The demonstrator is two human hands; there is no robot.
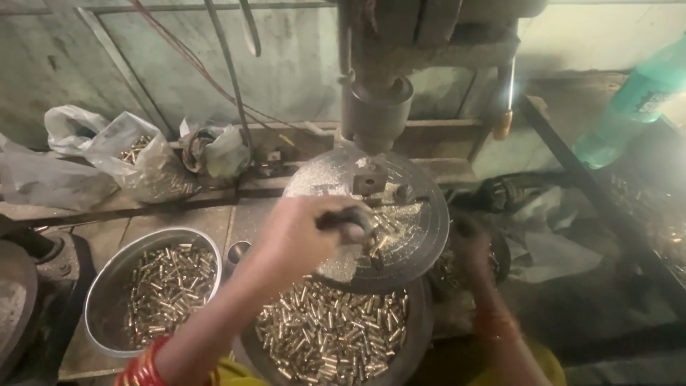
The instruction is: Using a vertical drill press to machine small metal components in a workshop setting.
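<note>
Taking the round drill table [414, 236] as landmark and going left to right: far to its left and a little behind sit plastic bags [136, 161], one showing brass pieces inside; nearer, to its lower left, a steel bowl [107, 286] holds a heap of small brass tubes lying every which way. Directly below the table's near edge a second, darker pan [418, 336] is filled with the same brass tubes [329, 332]. The left hand [304, 232] comes in from the lower left and sits over the table's left half, its fingers curled narrow around a small dark object [346, 218], possibly a tool or handle; what it is exactly cannot be told through the blur. Just right of that hand, touching or nearly touching it, a few brass pieces [382, 239] lie on the table, their long axes running roughly from near-left to far-right, below the small block fixture [371, 179] under the spindle [375, 111]. So the left hand is plainly the nearer one to those pieces and to the fixture. The right hand [468, 246] is at the table's right rim, lower and in shadow; whether it is wide or closed on anything cannot be told. Far right, a green bottle [632, 100] leans.
</note>
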